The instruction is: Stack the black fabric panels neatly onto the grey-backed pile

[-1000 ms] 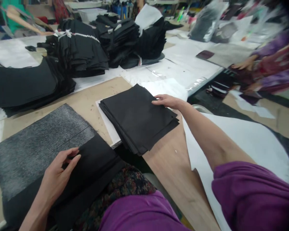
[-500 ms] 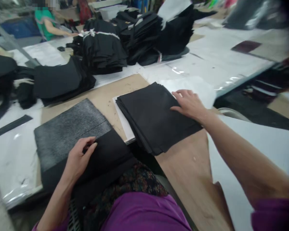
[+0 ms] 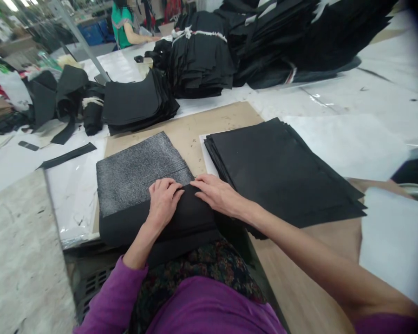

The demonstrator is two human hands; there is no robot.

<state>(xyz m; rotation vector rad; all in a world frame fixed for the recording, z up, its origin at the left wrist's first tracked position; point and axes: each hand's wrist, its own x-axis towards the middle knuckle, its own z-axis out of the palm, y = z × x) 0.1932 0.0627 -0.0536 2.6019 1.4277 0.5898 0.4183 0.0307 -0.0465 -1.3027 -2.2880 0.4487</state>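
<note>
A pile of black fabric pieces point(image 3: 125, 227) lies in front of me at the table edge, with its near part hanging over. Its far part shows a speckled grey face point(image 3: 135, 174). My left hand point(image 3: 165, 197) is closed, thumb and fingers pinching the top black piece along the border of the grey part. Close beside it, my right hand point(image 3: 218, 192) pinches the same piece at its right corner. The fingertips of both hands nearly meet. Just to the right lies a stack of plain black fabric panels point(image 3: 264, 162), slightly fanned, under my right forearm.
Tied black fabric bundles point(image 3: 202, 55) and a stack of curved black pieces point(image 3: 132, 102) stand behind. A narrow black strip point(image 3: 69, 155) lies to the left. White paper point(image 3: 348, 144) covers the table at right. A person in green point(image 3: 123, 28) works across the table.
My right hand has moved left from the stack of black panels to the pile before me. My left hand stays at the pile. The view has turned left.
</note>
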